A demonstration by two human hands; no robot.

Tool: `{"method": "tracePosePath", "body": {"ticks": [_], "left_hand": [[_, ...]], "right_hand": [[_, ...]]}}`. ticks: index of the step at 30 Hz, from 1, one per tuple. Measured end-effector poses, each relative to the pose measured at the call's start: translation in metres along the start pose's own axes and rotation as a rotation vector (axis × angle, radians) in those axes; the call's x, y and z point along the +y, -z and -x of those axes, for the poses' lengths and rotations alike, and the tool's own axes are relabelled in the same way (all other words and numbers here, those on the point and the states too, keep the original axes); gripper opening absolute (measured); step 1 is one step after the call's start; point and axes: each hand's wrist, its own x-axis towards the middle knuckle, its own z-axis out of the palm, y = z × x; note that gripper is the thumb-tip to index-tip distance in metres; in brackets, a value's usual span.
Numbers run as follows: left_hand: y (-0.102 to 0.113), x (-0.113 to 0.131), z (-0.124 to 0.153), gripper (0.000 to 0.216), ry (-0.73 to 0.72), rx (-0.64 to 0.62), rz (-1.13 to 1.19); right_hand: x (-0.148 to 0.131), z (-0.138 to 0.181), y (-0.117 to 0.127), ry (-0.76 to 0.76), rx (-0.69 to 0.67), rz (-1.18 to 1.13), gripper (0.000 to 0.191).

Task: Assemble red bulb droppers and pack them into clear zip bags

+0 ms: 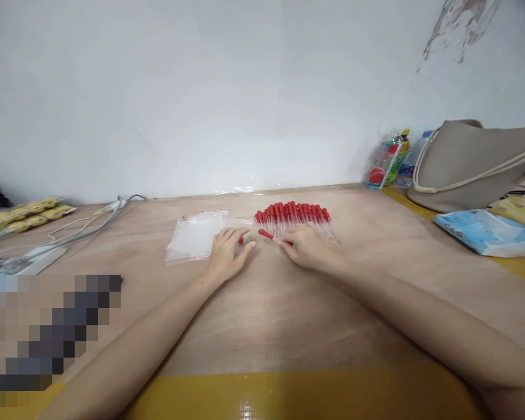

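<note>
My left hand [228,254] rests over the right edge of a stack of clear zip bags [196,233]. Its fingers curl around a dropper, of which only a bit of the red bulb [240,240] shows between fingers and thumb; the rest is hidden. Pinched in my right hand [308,246] is another dropper [266,234], its red bulb pointing left toward my left hand. Just behind my right hand, several red-bulbed droppers [292,211] lie side by side in a row, with their clear tubes toward me, partly covered by the hand.
At the left are cables [91,224], a power strip [39,259] and yellow packaged items [32,214]. On the right stand drink bottles [387,160], a grey bag [476,166] and a blue tissue pack [485,232]. A white wall [245,105] bounds the wooden table [262,315].
</note>
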Motion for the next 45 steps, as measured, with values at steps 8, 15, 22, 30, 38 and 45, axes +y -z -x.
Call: {"method": "tracePosePath", "body": {"ticks": [8, 15, 22, 30, 38, 45], "left_hand": [[-0.011, -0.028, 0.002, 0.030, 0.136, -0.149, -0.124], [-0.007, -0.026, 0.002, 0.024, 0.134, -0.163, -0.094], [-0.007, -0.023, 0.003, 0.026, 0.230, -0.154, -0.167], [-0.008, -0.023, 0.003, 0.029, 0.222, -0.160, -0.148], [-0.005, -0.021, 0.004, 0.027, 0.212, -0.109, -0.147], [-0.008, -0.012, 0.000, 0.025, 0.233, -0.020, -0.151]], "right_hand": [[-0.007, -0.062, -0.035, -0.475, 0.047, 0.054, 0.034], [-0.012, -0.086, -0.052, -0.581, -0.012, 0.120, 0.035], [-0.018, -0.077, -0.063, -0.268, 0.025, 0.178, 0.031], [-0.027, -0.067, -0.062, -0.128, -0.028, 0.208, 0.029], [-0.012, 0.009, -0.033, 0.095, 0.077, 0.073, 0.028], [0.028, 0.044, -0.016, 0.094, 0.169, -0.066, 0.027]]}}
